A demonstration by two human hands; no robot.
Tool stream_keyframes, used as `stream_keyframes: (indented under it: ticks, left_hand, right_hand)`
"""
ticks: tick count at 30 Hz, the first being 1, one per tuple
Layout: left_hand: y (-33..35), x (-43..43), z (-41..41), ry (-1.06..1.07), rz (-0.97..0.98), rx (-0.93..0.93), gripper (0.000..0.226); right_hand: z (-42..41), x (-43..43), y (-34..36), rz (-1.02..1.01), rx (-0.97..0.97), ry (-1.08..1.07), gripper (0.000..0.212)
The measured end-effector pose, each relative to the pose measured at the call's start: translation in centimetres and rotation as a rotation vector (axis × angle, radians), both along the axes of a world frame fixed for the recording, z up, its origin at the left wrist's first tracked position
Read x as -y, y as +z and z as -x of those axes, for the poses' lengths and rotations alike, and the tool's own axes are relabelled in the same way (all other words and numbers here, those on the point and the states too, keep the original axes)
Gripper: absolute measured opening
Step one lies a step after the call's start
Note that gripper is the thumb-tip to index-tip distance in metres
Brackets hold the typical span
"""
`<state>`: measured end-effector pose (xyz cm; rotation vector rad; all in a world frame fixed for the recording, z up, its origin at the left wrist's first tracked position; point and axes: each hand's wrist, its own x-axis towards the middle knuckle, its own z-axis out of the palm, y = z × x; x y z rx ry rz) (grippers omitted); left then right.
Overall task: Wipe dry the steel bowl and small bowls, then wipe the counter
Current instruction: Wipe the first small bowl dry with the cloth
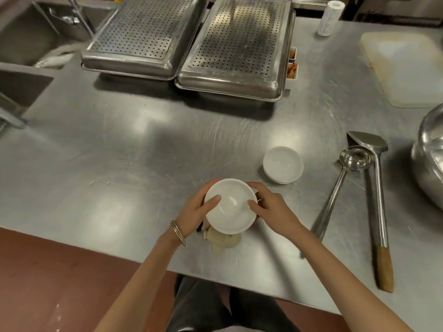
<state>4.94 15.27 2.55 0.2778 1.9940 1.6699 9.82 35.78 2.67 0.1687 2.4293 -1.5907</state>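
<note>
A small white bowl is held upright above the steel counter near its front edge. My left hand grips its left rim with the thumb inside. My right hand grips the right rim, thumb on the inner wall. A beige cloth hangs below the bowl, bunched under it; which hand holds it is hidden. A stack of small white bowls sits on the counter to the right. The big steel bowl shows partly at the right edge.
A steel ladle and a wooden-handled spatula lie to the right. Two upturned perforated steel trays stand at the back, a white cutting board at the back right, a paper roll behind. A sink is at the left.
</note>
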Motion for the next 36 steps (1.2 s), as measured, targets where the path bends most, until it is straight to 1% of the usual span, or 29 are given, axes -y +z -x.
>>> stream_keyframes:
  ticks: [2,5,7,8,9,10,11,12,14,15,16,18,20,21,23,25,26,28,30,32,33,34,35,36]
  left_hand:
    - [0.0,0.9,0.9,0.065,-0.039,0.096,0.024]
    - [-0.2,2.7,2.2,0.121,-0.027,0.169,0.023]
    - [-0.4,4.3,3.1,0.165,-0.030,0.205,0.022]
    - [-0.7,5.2,3.5,0.203,-0.043,0.220,0.021]
    - [-1.0,6.1,4.0,0.233,-0.053,0.231,0.022]
    - [-1.4,7.0,4.5,0.260,-0.067,0.248,0.022]
    - [-1.8,7.8,5.0,0.281,-0.076,0.269,0.022]
    - [-2.0,8.5,5.4,0.299,-0.080,0.293,0.025]
    - [-2.6,9.6,6.1,0.324,-0.084,0.345,0.036]
    - [-2.7,10.0,6.4,0.336,-0.099,0.365,0.035]
    - [-2.8,10.2,6.7,0.347,-0.112,0.371,0.032]
    - [-2.9,10.5,7.0,0.346,-0.110,0.346,0.029]
    - [-2.7,10.7,7.2,0.323,-0.104,0.309,0.029]
    - [-2.6,10.8,7.3,0.316,-0.107,0.300,0.028]
    - [-2.1,10.8,7.5,0.314,-0.118,0.286,0.024]
    - [-1.4,10.9,7.7,0.312,-0.148,0.246,0.019]
    - [-1.0,10.9,7.7,0.309,-0.154,0.216,0.018]
    - [-0.4,10.7,7.5,0.287,-0.135,0.141,0.019]
    - [-0.3,10.2,7.1,0.268,-0.102,0.091,0.018]
    - [-0.6,9.5,6.5,0.259,-0.078,0.069,0.019]
    - [-0.8,9.3,6.2,0.259,-0.066,0.055,0.019]
    - [-0.9,9.2,6.0,0.251,-0.052,0.030,0.020]
    - [-1.1,9.2,5.9,0.244,-0.039,0.008,0.020]
    - [-1.3,9.2,6.0,0.242,-0.030,-0.008,0.019]
  right_hand:
    - [0.6,1.2,-0.1,0.015,0.005,-0.027,0.031]
    - [1.3,3.3,-0.3,0.049,0.029,-0.097,0.024]
    - [1.4,5.1,-0.4,0.166,0.048,-0.215,0.019]
    - [1.3,5.8,-0.8,0.183,0.040,-0.288,0.015]
    - [1.1,6.4,-1.4,0.129,0.031,-0.361,0.013]
    - [0.9,6.8,-2.1,0.012,0.057,-0.411,0.012]
    - [0.7,7.2,-2.9,-0.117,0.120,-0.422,0.015]
    - [0.4,7.7,-3.7,-0.244,0.216,-0.392,0.027]
    - [-0.4,9.3,-4.9,-0.437,0.397,-0.285,0.054]
    - [-0.8,10.2,-5.4,-0.513,0.435,-0.255,0.060]
    - [-1.1,10.9,-5.6,-0.578,0.435,-0.263,0.060]
    - [-1.1,11.6,-5.3,-0.660,0.412,-0.327,0.045]
    - [-0.7,11.4,-4.1,-0.659,0.376,-0.392,0.028]
    - [-0.5,11.0,-3.3,-0.626,0.326,-0.411,0.021]
    - [-0.5,10.5,-0.2,-0.539,0.129,-0.456,0.011]
    - [-0.3,10.5,3.8,-0.447,-0.084,-0.469,0.013]
    - [-0.1,10.9,5.7,-0.395,-0.149,-0.468,0.015]
    - [0.6,12.3,7.3,-0.260,-0.195,-0.499,0.016]
    - [2.4,14.2,7.1,-0.088,-0.207,-0.605,0.020]
    - [4.3,16.1,5.7,-0.009,-0.240,-0.670,0.023]
    - [5.1,17.0,4.9,-0.022,-0.240,-0.643,0.022]
    - [5.7,17.7,4.1,-0.078,-0.230,-0.572,0.019]
    - [5.9,18.3,3.1,-0.181,-0.217,-0.469,0.015]
    - [6.0,18.7,2.0,-0.307,-0.209,-0.344,0.016]
